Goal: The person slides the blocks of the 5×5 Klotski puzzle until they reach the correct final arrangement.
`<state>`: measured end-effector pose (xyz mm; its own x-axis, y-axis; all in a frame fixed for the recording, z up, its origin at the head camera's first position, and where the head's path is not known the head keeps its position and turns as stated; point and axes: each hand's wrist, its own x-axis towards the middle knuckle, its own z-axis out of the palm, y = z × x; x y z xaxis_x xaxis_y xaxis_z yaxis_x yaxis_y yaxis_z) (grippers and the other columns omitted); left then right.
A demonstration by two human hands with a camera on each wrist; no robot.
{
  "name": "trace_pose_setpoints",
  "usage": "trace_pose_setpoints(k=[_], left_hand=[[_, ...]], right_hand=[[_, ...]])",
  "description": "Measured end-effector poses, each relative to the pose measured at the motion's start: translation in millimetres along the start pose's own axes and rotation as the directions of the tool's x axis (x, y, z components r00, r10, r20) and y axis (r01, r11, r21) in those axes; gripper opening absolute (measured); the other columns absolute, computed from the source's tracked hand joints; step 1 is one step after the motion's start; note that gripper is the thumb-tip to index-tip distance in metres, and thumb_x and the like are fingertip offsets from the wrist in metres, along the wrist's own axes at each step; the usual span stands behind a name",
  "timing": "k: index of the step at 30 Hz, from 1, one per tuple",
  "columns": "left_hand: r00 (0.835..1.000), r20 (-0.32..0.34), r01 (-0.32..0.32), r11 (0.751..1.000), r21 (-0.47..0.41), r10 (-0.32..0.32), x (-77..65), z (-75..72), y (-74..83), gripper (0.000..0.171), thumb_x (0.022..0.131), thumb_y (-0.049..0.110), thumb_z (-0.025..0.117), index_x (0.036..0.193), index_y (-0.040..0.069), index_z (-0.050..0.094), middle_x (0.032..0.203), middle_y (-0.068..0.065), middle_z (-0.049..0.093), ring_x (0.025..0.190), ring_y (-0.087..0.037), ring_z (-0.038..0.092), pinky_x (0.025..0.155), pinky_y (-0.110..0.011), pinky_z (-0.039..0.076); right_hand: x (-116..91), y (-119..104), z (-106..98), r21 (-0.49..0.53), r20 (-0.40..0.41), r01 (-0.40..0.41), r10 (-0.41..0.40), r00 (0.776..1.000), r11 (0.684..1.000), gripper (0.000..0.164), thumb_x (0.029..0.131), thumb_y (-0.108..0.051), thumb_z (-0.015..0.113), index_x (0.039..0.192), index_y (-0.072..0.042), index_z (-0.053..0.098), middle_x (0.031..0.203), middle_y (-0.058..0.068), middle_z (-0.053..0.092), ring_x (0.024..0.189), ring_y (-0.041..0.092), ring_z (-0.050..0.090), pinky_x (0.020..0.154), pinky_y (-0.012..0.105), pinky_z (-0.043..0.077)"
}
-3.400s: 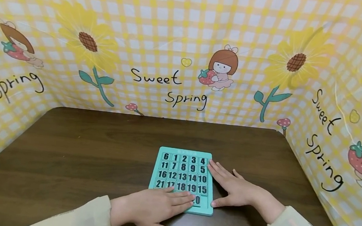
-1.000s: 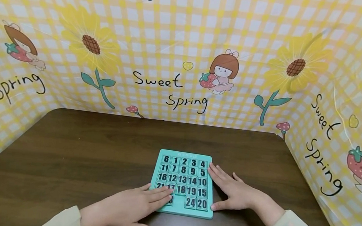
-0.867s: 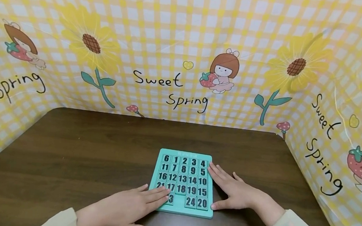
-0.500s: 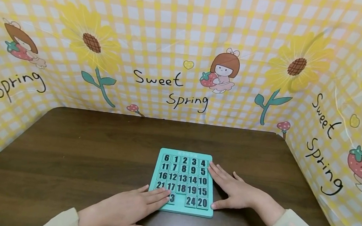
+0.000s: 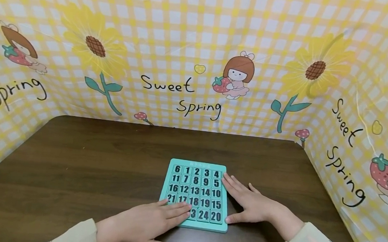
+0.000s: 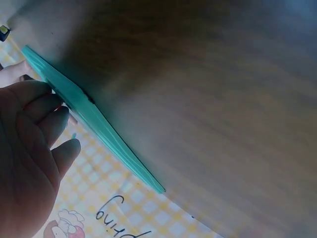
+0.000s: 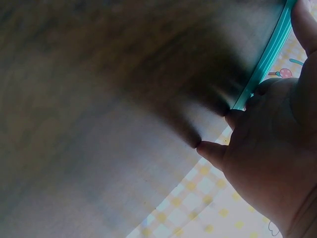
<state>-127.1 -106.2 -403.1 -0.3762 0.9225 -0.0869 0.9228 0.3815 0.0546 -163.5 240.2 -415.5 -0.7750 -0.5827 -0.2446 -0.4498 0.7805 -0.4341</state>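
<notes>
A turquoise number slide puzzle (image 5: 201,164) lies flat on the table in the head view, its black-numbered tiles in rows. My left hand (image 5: 150,221) reaches over its lower left part with straight fingers resting on the bottom row, covering the tiles there; the 3 of one tile shows beside the fingertips, left of 24 and 20. My right hand (image 5: 252,203) lies along the puzzle's right edge, fingers extended, fingertips at the upper side and thumb at the lower right corner. In the left wrist view the puzzle's rim (image 6: 109,134) is seen edge-on past the fingers.
The dark brown wooden table (image 5: 83,157) extends around the puzzle. A yellow checked cloth (image 5: 172,50) with printed flowers and lettering rises behind the table and along both sides.
My left hand has moved to the right along the bottom row, and the tile ending in 3 has slid right against 24, into the former gap. The right hand holds its place.
</notes>
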Motion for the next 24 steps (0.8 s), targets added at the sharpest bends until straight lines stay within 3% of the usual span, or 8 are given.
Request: trace_pose_setpoints(k=[8, 16, 24], left_hand=[[1.000, -0.019, -0.006, 1.000, 0.010, 0.007, -1.3, 1.6, -2.7, 0.086, 0.096, 0.071, 0.032, 0.156, 0.008, 0.033, 0.163, -0.006, 0.030, 0.150, -0.021, 0.032, 0.110, -0.051, 0.043], [0.995, -0.047, 0.092, 0.996, -0.010, -0.092, -26.2, -3.9, -12.4, 0.086, 0.095, 0.070, 0.038, 0.154, 0.009, 0.036, 0.163, -0.006, 0.032, 0.150, -0.022, 0.033, 0.109, -0.057, 0.041], [0.990, -0.072, 0.122, 0.992, 0.030, -0.119, -44.9, 3.5, -11.9, 0.085, 0.095, 0.071, 0.037, 0.155, 0.010, 0.036, 0.162, -0.005, 0.033, 0.148, -0.022, 0.036, 0.105, -0.056, 0.045]], right_hand=[[1.4, 0.5, 1.6, -0.009, 0.001, -0.007, 0.007, 1.000, 1.000, 0.112, 0.082, -0.072, 0.062, 0.162, -0.019, 0.003, 0.169, 0.001, -0.003, 0.156, 0.029, 0.001, 0.114, 0.075, 0.009], [0.1, 1.0, 0.6, -0.007, -0.003, -0.010, 0.010, 1.000, 1.000, 0.113, 0.082, -0.071, 0.063, 0.162, -0.019, 0.003, 0.169, 0.001, -0.003, 0.156, 0.028, 0.002, 0.114, 0.074, 0.008], [0.1, 0.8, 1.7, -0.009, -0.003, -0.005, 0.005, 1.000, 1.000, 0.113, 0.082, -0.071, 0.062, 0.162, -0.019, 0.003, 0.169, 0.002, -0.003, 0.156, 0.029, 0.002, 0.114, 0.074, 0.009]])
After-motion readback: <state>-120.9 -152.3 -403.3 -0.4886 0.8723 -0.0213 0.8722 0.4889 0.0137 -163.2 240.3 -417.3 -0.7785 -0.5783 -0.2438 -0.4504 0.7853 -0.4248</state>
